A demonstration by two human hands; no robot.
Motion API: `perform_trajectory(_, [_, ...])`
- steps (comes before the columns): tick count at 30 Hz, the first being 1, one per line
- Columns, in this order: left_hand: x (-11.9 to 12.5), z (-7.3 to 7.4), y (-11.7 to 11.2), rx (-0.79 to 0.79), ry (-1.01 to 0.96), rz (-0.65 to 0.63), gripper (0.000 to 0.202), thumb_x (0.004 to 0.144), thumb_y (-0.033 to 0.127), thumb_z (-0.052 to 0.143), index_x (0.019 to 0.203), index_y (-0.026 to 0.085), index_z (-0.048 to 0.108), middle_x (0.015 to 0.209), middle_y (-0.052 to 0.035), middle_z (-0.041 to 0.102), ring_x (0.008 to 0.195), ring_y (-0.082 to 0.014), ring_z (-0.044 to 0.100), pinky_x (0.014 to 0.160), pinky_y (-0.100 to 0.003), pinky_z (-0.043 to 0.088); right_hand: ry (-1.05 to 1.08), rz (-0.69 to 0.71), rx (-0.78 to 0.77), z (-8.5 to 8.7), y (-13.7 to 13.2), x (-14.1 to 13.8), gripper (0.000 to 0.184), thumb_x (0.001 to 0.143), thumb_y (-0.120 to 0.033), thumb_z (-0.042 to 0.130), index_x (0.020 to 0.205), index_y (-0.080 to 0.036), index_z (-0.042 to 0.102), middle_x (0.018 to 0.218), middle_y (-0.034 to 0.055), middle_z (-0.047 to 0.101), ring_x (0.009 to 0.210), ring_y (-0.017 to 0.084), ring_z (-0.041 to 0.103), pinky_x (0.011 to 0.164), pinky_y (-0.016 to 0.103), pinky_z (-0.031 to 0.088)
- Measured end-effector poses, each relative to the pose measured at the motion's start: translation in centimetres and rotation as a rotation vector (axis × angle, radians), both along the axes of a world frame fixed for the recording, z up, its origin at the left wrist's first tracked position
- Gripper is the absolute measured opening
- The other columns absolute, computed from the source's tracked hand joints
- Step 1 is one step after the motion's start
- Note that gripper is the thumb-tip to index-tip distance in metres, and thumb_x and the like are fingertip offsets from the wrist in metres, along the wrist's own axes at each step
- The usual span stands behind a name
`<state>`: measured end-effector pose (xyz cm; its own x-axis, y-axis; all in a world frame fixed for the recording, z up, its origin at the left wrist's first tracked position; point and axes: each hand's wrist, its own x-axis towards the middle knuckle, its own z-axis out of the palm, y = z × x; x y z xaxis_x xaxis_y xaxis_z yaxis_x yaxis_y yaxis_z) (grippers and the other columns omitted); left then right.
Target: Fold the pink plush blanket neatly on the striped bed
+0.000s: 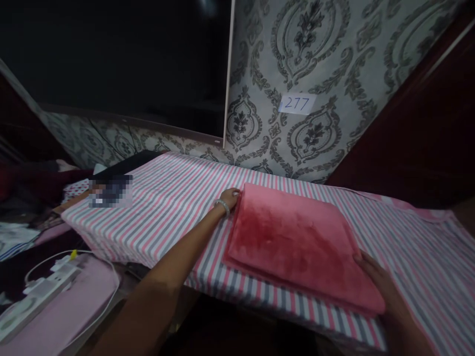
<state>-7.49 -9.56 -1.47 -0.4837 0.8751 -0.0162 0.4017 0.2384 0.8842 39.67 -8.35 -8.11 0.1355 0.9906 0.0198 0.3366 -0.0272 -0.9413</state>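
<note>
A folded pink plush cloth (pixel 297 237), in a thick, roughly square stack, lies on the striped cover near its front edge. Its pile shows a darker red patch on the left part of the top. My left hand (pixel 230 199), with a pale bracelet on the wrist, is at the far left corner of the stack, fingers curled round its edge. Along the right side rests my right hand (pixel 374 272), its visible fingers fairly straight and touching the edge of the cloth. Part of that hand is in shadow.
A pink, grey and white striped cover (pixel 159 198) drapes the table. Behind are a large dark television (pixel 122 64) and a paper label marked 277 (pixel 297 103) on patterned wallpaper. At lower left lie a white power strip (pixel 37 301) with its cord and piled clothes (pixel 18 237).
</note>
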Motion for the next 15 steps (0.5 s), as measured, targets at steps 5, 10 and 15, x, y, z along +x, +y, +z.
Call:
perform_trajectory(5, [0.2,-0.1,0.9,-0.028,0.12,-0.016,0.02,0.088,0.024,0.066,0.103,0.016,0.076,0.1,-0.0112,0.076,0.097,-0.0245,0.069,0.087,-0.03,0.049,-0.081,-0.011,0.055,-0.6,0.3,0.4,0.04,0.06,-0.062,0.073,0.081,-0.029,0.074,0.12,0.0062,0.072,0.13,0.038,0.057,0.109,0.045,0.051])
perform_trajectory(10, [0.5,0.4,1.6,-0.027,0.161,-0.087,0.017,0.082,0.017,0.07,0.098,0.018,0.074,0.099,-0.01,0.077,0.096,-0.0248,0.069,0.083,-0.029,0.048,-0.073,-0.044,0.026,-0.5,0.4,-0.1,0.039,0.061,-0.06,0.074,0.082,-0.028,0.074,0.116,0.0075,0.074,0.126,0.038,0.06,0.105,0.045,0.054])
perform_trajectory(15, [0.6,0.6,1.8,0.031,0.122,-0.093,0.005,0.077,0.016,0.071,0.08,0.019,0.068,0.078,-0.0041,0.071,0.082,-0.0215,0.065,0.076,-0.028,0.046,-0.004,0.001,-0.009,-0.6,0.3,-0.1,0.046,0.062,-0.057,0.076,0.098,-0.028,0.077,0.12,0.0064,0.073,0.126,0.037,0.06,0.107,0.044,0.053])
